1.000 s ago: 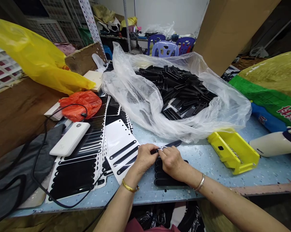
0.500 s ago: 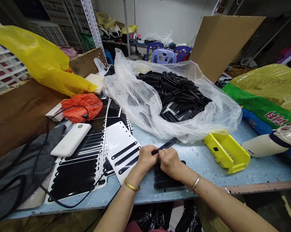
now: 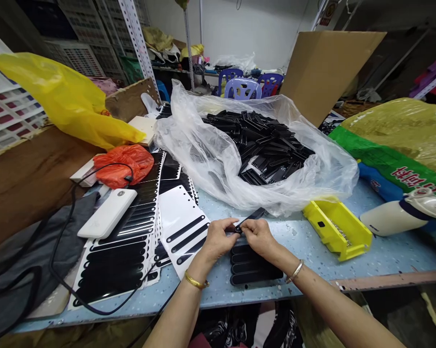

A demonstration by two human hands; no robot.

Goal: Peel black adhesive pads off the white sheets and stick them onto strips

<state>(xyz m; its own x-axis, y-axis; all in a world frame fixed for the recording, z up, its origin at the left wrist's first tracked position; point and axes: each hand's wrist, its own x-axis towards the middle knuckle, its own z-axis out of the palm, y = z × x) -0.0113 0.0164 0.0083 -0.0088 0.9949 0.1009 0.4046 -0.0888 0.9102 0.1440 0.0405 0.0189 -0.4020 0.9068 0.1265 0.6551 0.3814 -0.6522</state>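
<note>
Between my two hands is a narrow black strip (image 3: 253, 216) with a rounded far end, tilted up and away from me. My left hand (image 3: 220, 237) pinches its near end from the left, with thumb and forefinger around a small round hole or ring. From the right, my right hand (image 3: 258, 235) grips the same strip close to that end. Several black strips (image 3: 256, 270) lie in a row on the table just below my right hand. Left of my hands is a white backing sheet (image 3: 181, 217) with a few long black stickers on it.
A clear plastic bag (image 3: 203, 145) full of black pieces (image 3: 264, 140) spreads across the back. To the right stand a yellow bin (image 3: 337, 232) with small metal parts and a white bottle (image 3: 395, 217). Sticker sheets (image 3: 112, 266), a power bank (image 3: 108, 212) and its cable lie left.
My left thumb and forefinger have spread apart around the strip's near end, uncovering its round hole or ring. My right hand has shifted slightly. The view has moved a little.
</note>
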